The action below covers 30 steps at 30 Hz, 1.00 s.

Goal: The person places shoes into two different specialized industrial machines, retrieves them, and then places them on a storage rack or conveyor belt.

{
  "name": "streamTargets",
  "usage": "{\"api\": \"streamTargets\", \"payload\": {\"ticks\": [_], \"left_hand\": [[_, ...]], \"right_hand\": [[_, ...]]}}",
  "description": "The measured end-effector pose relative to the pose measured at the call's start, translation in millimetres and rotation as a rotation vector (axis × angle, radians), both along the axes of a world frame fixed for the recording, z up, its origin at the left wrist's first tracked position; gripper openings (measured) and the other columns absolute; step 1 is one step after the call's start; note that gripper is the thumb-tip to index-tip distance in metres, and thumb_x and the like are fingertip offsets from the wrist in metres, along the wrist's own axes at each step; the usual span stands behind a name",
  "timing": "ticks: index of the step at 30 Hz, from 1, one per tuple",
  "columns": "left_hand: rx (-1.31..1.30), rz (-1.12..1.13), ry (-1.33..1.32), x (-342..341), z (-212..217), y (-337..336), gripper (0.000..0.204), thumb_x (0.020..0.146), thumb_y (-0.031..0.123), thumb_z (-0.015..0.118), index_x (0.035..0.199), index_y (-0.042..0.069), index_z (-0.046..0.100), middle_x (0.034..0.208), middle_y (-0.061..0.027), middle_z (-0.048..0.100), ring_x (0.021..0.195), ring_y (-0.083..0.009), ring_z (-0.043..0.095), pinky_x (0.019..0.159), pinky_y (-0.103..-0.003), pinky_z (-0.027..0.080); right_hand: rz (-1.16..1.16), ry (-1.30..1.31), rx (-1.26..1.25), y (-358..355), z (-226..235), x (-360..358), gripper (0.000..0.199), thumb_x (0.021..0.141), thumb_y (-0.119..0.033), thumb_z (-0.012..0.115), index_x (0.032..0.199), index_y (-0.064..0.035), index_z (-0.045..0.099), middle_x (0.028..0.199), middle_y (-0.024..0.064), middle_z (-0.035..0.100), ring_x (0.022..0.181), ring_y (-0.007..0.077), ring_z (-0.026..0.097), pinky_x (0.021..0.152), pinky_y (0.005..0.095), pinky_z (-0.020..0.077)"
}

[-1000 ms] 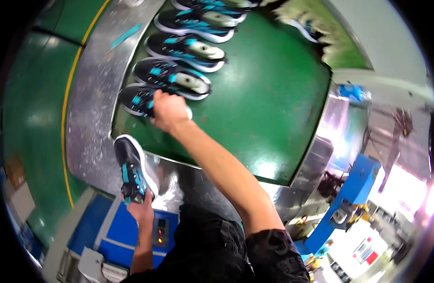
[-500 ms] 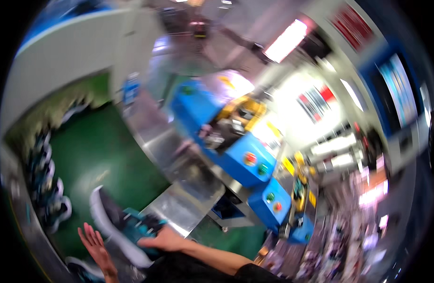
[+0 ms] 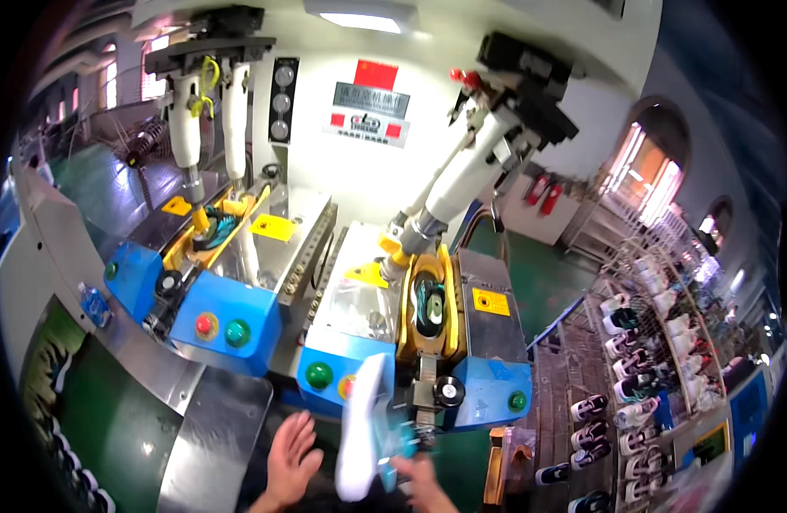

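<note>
Low in view, the left hand (image 3: 292,462) is raised and open, its fingers pointing up and slightly bent, the thumb spread toward the right. The right hand (image 3: 422,482), apart from it, reaches inward, seemingly curled in a grip, though blur obscures its fingers.

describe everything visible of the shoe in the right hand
The shoe is too blurred to tell its material, with its white sole turned left and teal upper right. Tipped on its side, it runs nearly upright in the picture, before a blue control box. The right hand holds its lower right.
</note>
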State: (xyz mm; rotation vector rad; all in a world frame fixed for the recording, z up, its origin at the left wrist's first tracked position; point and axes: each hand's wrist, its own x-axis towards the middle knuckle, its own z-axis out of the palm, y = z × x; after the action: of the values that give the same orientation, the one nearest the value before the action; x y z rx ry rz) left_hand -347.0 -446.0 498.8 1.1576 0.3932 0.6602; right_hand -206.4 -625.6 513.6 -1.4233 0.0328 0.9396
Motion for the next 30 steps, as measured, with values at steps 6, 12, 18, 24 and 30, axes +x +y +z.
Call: {"api": "streamTargets", "payload": {"ticks": [6,12,18,24,30], "left_hand": [[0.528,-0.253,0.394,274.7,29.3,23.3,0.101,0.08,0.027,0.074,0.144,-0.008,0.004,0.142,-0.0323,0.032,0.134,-0.0349,0.037,0.109,-0.036,0.033],[0.859,0.106,0.674,471.4,-78.4,46.9,0.089,0.07,0.02,0.067,0.14,-0.007,0.018,0.127,-0.0328,0.042,0.113,-0.0459,0.048,0.099,-0.045,0.04],[0.652,-0.249,0.731,497.0,-30.6,94.4,0.086,0.066,0.016,0.071,0.138,-0.001,0.028,0.123,-0.0222,0.052,0.114,-0.0333,0.054,0.097,-0.039,0.043],[0.597,-0.273,0.272,327.5,28.9,87.7,0.047,0.07,0.016,0.078,0.11,0.003,0.059,0.099,-0.0072,0.061,0.09,-0.0169,0.058,0.079,-0.032,0.047],[-0.308,-0.057,0.156,65.2,83.4,22.8,0.091,0.059,0.026,0.082,0.137,0.002,0.042,0.129,-0.0089,0.052,0.118,-0.0226,0.049,0.103,-0.035,0.036]], "right_hand": [[-0.419,-0.193,0.286,-131.1,0.2,99.0,0.052,0.079,-0.009,0.068,0.125,-0.0008,0.044,0.108,0.0112,0.057,0.091,0.0227,0.059,0.076,0.0367,0.0503],[-0.362,-0.059,0.018,-162.1,-34.0,92.4,0.043,0.079,-0.005,0.07,0.114,0.0072,0.048,0.089,0.0075,0.06,0.068,0.0178,0.061,0.056,0.0298,0.0507],[-0.253,-0.225,-0.257,-133.7,34.8,112.5,0.043,0.08,-0.017,0.071,0.116,0.0008,0.055,0.083,0.0084,0.062,0.065,0.0161,0.058,0.053,0.029,0.0466],[-0.288,-0.197,-0.175,-106.7,32.8,137.0,0.056,0.072,-0.013,0.072,0.123,-0.0003,0.053,0.105,0.0161,0.059,0.073,0.0237,0.06,0.062,0.0323,0.0519],[0.067,0.307,0.14,51.9,28.7,318.5,0.023,0.086,-0.017,0.059,0.102,-0.0001,0.062,0.09,0.0131,0.069,0.075,0.0234,0.069,0.071,0.038,0.0591]]}}
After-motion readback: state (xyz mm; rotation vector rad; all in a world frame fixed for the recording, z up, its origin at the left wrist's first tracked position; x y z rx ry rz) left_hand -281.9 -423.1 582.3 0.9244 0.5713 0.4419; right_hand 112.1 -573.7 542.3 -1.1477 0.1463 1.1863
